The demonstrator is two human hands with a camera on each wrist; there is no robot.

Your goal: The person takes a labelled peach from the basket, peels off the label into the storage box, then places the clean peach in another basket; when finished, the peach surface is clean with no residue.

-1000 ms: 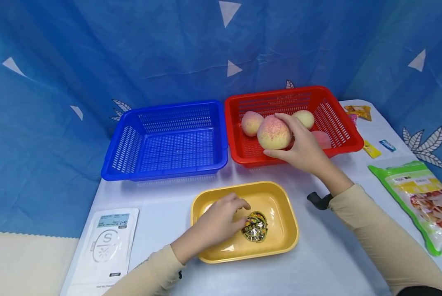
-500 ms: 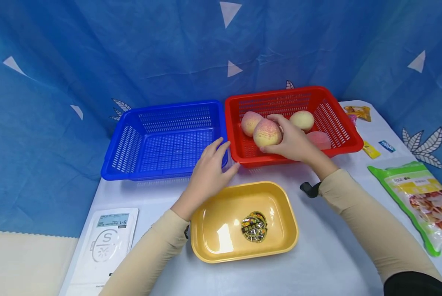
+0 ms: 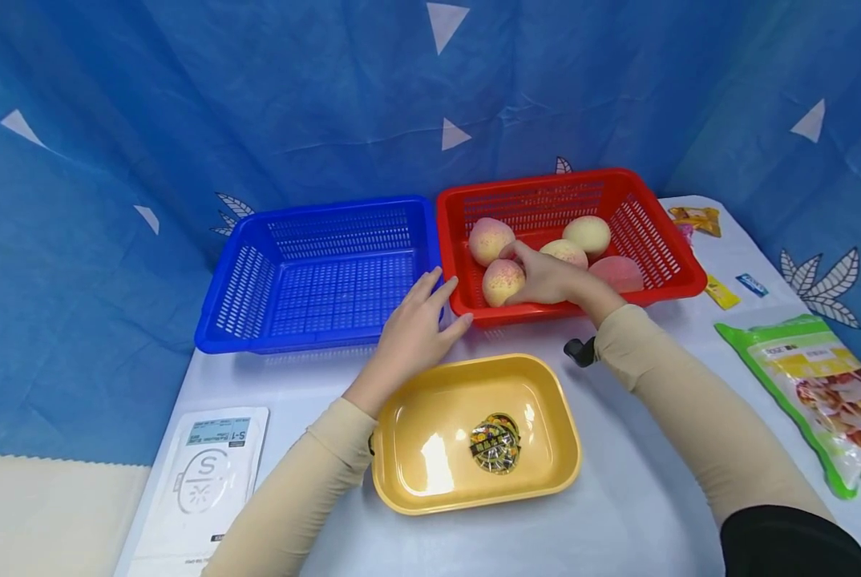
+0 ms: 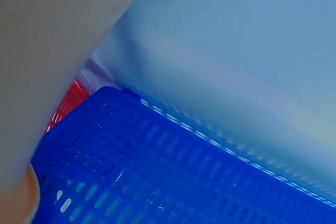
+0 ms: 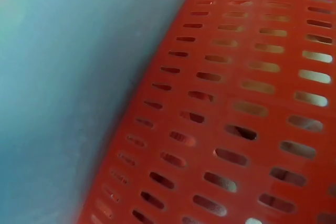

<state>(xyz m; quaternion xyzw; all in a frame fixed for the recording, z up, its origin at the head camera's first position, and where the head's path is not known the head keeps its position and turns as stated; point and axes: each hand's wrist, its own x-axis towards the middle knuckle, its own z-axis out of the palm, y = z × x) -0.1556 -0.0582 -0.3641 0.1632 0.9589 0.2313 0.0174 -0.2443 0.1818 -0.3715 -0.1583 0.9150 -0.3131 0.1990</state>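
Observation:
My right hand point(image 3: 546, 279) reaches down into the red basket point(image 3: 661, 232), its fingers and thumb around the right side of a yellow-pink peach point(image 3: 503, 283). The peach sits low near the basket's front left corner. Beside it are another peach point(image 3: 490, 240), a pale yellow round fruit point(image 3: 588, 235) and a peach-coloured fruit point(image 3: 564, 252) partly behind my hand. With fingers spread, my left hand point(image 3: 414, 330) is at the near right corner of the blue basket point(image 3: 315, 330), close to the red rim; whether it touches is unclear. In the right wrist view, the red basket's slotted wall point(image 5: 236, 103) hides the held peach.
A yellow tray point(image 3: 430, 501) with round black-labelled packets point(image 3: 495, 443) stands in front of the baskets. A white pouch point(image 3: 203, 473) lies at left. On the right are a green-edged food bag point(image 3: 827, 385) and small wrapped sweets point(image 3: 697, 219). A pink piece point(image 3: 616, 274) lies in the red basket.
My right hand has lowered the peach into the red basket, moving it left and down. From over the yellow tray, my left hand has moved up to the baskets' adjoining corners.

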